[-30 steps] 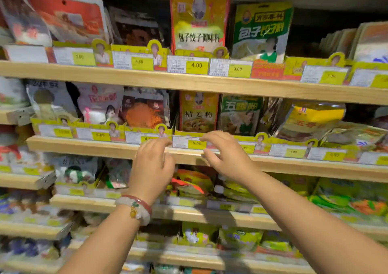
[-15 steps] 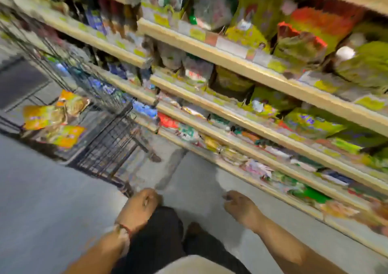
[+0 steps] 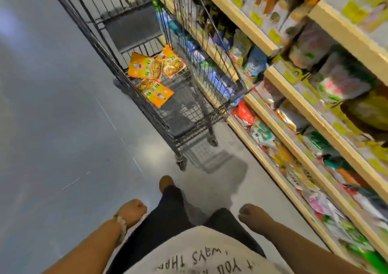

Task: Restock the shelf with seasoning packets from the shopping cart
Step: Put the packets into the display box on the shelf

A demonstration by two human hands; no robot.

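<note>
A black wire shopping cart [image 3: 184,124] stands on the floor ahead of me, close against the shelf. Three orange-and-yellow seasoning packets [image 3: 147,68] lie flat in its basket, one [image 3: 156,92] nearest me and one [image 3: 173,63] toward the shelf. The wooden shelf [image 3: 298,114], packed with packets and bottles, runs along the right. My left hand [image 3: 131,211], with a bead bracelet at the wrist, hangs by my left thigh with fingers curled and nothing in it. My right hand [image 3: 254,217] hangs low on the right, fingers curled, holding nothing.
Grey polished floor [image 3: 63,126] spreads to the left of the cart. My dark trousers and one shoe [image 3: 167,182] point toward the cart. Yellow price tags line the shelf edges [image 3: 273,36]. The shelf side is blurred.
Both hands dropped from the shelf edge to my sides. My view swung down and left from the shelf front to the cart, which now sits nearer the centre.
</note>
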